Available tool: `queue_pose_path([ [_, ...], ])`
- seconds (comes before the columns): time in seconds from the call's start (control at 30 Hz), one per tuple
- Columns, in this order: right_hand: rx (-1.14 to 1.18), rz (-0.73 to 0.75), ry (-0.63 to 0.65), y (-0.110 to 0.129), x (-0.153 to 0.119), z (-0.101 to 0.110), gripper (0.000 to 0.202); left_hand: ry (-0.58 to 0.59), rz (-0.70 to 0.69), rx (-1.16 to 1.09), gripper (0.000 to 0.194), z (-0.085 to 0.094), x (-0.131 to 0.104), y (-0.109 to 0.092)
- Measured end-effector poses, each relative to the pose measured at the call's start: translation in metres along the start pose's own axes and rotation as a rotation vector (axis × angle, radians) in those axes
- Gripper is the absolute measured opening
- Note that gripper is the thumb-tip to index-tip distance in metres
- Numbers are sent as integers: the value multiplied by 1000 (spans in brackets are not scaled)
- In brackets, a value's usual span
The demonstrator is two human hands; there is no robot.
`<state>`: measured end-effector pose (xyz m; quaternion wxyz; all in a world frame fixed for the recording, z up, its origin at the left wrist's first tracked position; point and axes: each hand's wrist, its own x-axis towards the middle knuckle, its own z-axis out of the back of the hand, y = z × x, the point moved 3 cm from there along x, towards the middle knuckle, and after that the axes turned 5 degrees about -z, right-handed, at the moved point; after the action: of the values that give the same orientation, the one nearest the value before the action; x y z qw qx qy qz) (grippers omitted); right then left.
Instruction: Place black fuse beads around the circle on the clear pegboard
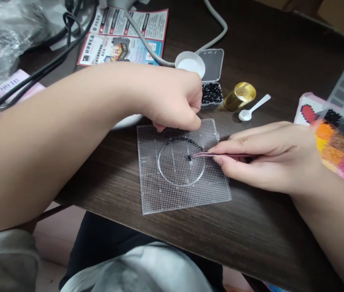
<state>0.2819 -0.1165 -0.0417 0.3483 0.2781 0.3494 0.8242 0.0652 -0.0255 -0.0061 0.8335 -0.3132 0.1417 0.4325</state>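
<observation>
Pink tweezers (pixel 201 154) are pinched in my right hand (pixel 272 158). Their tips reach over a clear square pegboard (pixel 178 200), beside a small cluster of black beads (pixel 189 157) within a ring outline. More dark beads line the upper part of that ring. My left hand (pixel 172 97) is curled over the board's far edge, its thumb close to the board's surface and its other fingertips mostly hidden; whatever it may hold does not show. Just beyond it, a small lidded box (pixel 211 106) contains many black beads (pixel 212 93).
A white round cup (pixel 190 67), a gold cylinder (pixel 239 97) and a white spoon (pixel 254 108) are behind the board. Colourful beads fill a compartment box (pixel 342 152) at right. A printed leaflet (pixel 123 34), grey cable (pixel 220 34), black cables (pixel 47 61) and clear plastic wrap (pixel 10 36) lie farther back.
</observation>
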Motion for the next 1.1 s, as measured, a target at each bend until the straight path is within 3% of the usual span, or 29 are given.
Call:
queue_pose_path([
  [0.63,42,-17,2,0,1,4,27,19,24,-1,31,0,3,1],
  [0.97,58,-30,26,2,1,4,32,26,31,-4,50,0,-1,-4],
  [1.1,45,-29,32,3,3,5,31,0,57,26,45,1,-1,-5],
])
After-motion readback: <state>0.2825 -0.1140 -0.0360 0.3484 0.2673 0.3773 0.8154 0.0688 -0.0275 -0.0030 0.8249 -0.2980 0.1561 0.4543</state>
